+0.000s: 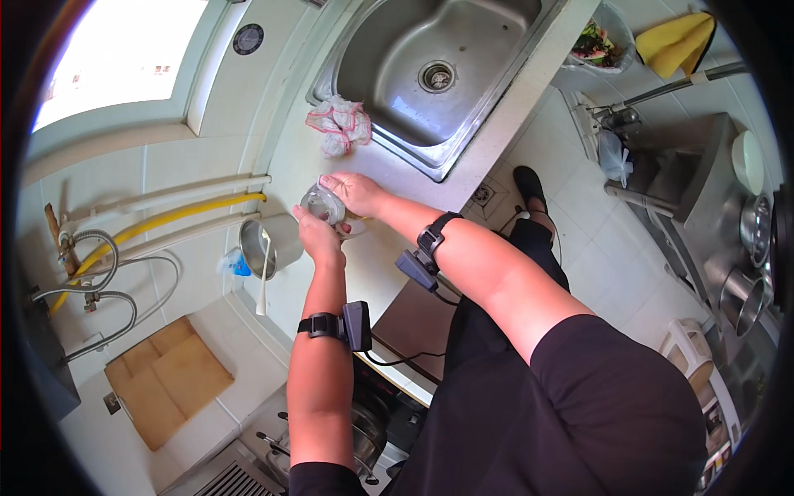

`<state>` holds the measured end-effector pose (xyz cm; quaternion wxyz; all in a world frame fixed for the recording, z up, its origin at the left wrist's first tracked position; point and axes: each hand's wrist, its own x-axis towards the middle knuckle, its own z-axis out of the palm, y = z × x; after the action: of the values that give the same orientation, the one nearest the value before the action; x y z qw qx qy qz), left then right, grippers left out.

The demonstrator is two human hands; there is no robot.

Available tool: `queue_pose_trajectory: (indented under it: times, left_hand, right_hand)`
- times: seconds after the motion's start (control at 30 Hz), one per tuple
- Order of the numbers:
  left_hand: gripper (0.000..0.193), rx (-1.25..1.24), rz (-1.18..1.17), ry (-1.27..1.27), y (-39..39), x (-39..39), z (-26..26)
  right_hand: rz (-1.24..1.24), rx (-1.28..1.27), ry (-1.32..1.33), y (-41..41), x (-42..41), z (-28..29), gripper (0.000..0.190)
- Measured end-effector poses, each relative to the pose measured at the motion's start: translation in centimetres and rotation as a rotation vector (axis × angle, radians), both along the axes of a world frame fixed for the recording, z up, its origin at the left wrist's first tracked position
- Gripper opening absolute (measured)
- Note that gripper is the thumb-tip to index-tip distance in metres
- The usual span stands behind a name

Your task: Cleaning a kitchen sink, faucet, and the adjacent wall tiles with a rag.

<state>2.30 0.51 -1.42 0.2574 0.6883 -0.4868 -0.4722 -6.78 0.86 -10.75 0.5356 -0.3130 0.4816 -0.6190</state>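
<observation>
A clear, round glass or plastic container [322, 206] is held between both of my hands over the white countertop. My left hand [319, 239] grips it from below, with the thumb along its side. The fingers of my right hand [352, 192] close on its upper rim. Close behind my left hand a clear, rounded object [355, 228] shows in part; I cannot tell what it is. Left of my hands stands a metal pot [288, 239] with a pale, long-handled utensil [265, 273] in it.
A crumpled white cloth with pink edging [340, 124] lies beside the stainless-steel sink [397, 80]. A brown board [412, 328] rests on the counter nearer my body. Yellow and white pipes [161, 217] run along the left wall. A lined bin [614, 53] holds food scraps.
</observation>
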Motion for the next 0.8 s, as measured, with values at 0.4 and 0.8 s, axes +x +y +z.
queue_pose_trajectory:
  times: [0.4,0.8]
  left_hand:
    - [0.07,-0.086,0.051,-0.033,-0.9,1.3,-1.7]
    - [0.062,-0.033,-0.007,-0.072,-0.5,0.8,-0.7]
  right_hand:
    - [-0.327,-0.294,0.51,4.5,1.7,-0.4,0.052]
    - [-0.133,-0.128,0.246,0.9,0.4,-0.5,0.048]
